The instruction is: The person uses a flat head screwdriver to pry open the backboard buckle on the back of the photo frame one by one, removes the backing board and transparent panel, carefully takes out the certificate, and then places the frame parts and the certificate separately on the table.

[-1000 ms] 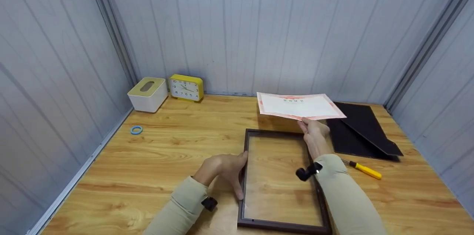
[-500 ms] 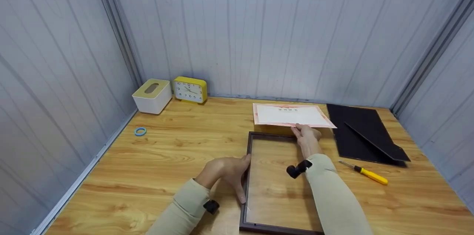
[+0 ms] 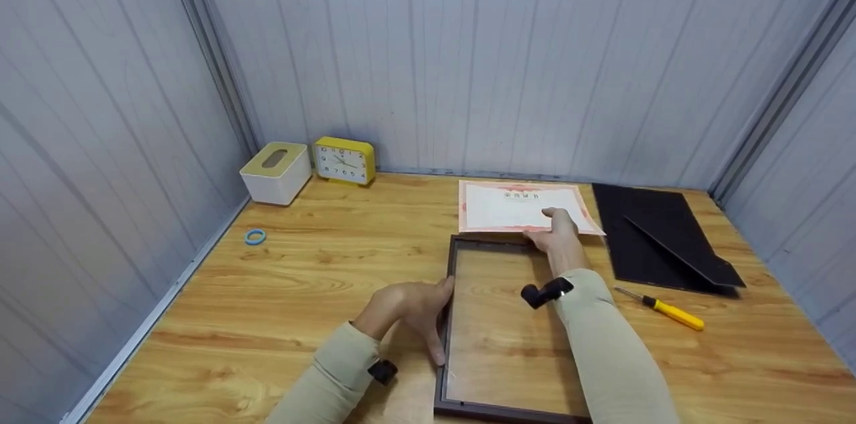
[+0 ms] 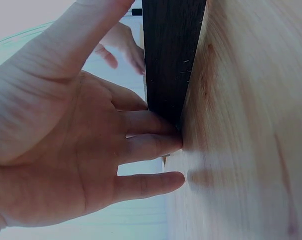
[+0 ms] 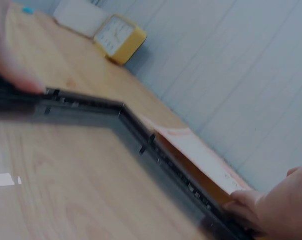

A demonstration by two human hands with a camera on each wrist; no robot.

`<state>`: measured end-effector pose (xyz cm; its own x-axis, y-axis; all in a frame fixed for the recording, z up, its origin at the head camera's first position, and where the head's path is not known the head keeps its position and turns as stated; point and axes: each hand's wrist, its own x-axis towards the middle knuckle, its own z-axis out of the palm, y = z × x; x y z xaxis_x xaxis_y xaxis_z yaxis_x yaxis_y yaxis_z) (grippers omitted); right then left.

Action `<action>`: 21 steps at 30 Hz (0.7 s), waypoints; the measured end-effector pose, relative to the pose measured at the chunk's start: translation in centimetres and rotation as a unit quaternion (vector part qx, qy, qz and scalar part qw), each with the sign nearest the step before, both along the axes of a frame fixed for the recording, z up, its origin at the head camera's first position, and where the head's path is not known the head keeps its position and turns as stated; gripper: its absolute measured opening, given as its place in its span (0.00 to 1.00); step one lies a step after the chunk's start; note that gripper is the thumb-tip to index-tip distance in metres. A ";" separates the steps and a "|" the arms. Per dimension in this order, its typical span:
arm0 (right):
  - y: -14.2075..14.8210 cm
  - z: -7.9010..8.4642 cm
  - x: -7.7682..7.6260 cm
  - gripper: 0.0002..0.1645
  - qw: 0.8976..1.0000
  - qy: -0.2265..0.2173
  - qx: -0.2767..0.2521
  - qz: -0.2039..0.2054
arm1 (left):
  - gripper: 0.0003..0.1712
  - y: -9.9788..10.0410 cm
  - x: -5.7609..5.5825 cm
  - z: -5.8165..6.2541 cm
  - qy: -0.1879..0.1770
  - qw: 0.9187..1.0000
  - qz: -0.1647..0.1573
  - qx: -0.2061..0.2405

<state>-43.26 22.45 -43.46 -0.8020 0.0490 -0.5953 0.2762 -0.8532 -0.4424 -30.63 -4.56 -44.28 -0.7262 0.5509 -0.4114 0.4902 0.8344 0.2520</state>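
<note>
My left hand (image 3: 418,317) rests against the left side of a dark wooden picture frame (image 3: 447,330), thumb and fingers spread along its edge. In the left wrist view, straight fingers (image 4: 146,147) touch the frame's dark outer side (image 4: 170,55). My right hand (image 3: 560,237) is at the front edge of a red-bordered certificate (image 3: 498,210), one finger out over the paper and another digit at its edge. The certificate lies just beyond the frame's far side, its near edge slightly raised in the right wrist view. A transparent pane (image 3: 501,324) fills the frame.
A black backing board (image 3: 628,243) with its angled stand flap lies at the right. A yellow-handled screwdriver (image 3: 669,310) is in front of it. At the back left stand a tissue box (image 3: 277,176) and a yellow clock (image 3: 344,163); a blue ring (image 3: 254,237) lies nearby.
My right hand has lowered the certificate from the air to the table beyond the frame, and its fingers have spread from their pinch. My left hand has stayed at the frame.
</note>
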 end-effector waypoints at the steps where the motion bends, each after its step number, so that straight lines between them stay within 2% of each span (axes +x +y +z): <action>1: 0.0 0.2 0.0 0.44 1.000 -0.001 -0.002 0.000 | 0.85 0.0 0.0 0.0 0.002 1.000 -0.001 -0.001; 5: 0.1 0.8 0.1 0.45 1.000 -0.001 0.016 0.016 | 0.85 -0.2 0.0 0.0 -0.001 1.000 0.003 0.001; 12: 0.6 1.2 0.1 0.47 0.995 -0.006 0.056 0.087 | 0.84 -0.5 -0.1 -0.1 -0.012 1.000 0.004 0.008; 14: 0.7 1.4 0.3 0.47 0.989 0.010 0.100 0.108 | 0.84 -0.5 -0.1 -0.1 -0.008 1.000 0.003 0.007; 15: 0.7 1.3 0.2 0.46 0.982 0.025 0.149 0.113 | 0.84 -0.5 0.0 -0.1 -0.007 1.000 0.003 0.007; 16: 0.8 1.3 0.3 0.41 0.966 0.043 0.218 0.128 | 0.84 -0.4 0.0 -0.1 -0.004 1.000 0.002 0.008; 17: 1.0 1.3 0.5 0.39 0.938 0.063 0.301 0.156 | 0.84 -0.4 0.0 -0.1 -0.003 1.000 0.002 0.008; 18: 1.2 1.3 0.7 0.37 0.895 0.084 0.395 0.190 | 0.84 -0.4 0.0 -0.1 -0.002 1.000 0.003 0.009; 19: 1.4 1.3 0.9 0.35 0.839 0.102 0.485 0.225 | 0.84 -0.4 0.0 -0.1 0.000 1.000 0.003 0.009; 21: 2.1 1.1 1.6 0.34 0.706 0.156 0.624 0.296 | 0.84 -0.4 0.0 -0.1 0.002 1.000 0.005 0.008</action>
<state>-41.70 24.54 -42.35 -0.9844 -0.0193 -0.1750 0.1444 0.4801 -0.8652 -30.64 -4.94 -44.34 -0.7335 0.5498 -0.3996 0.4827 0.8353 0.2634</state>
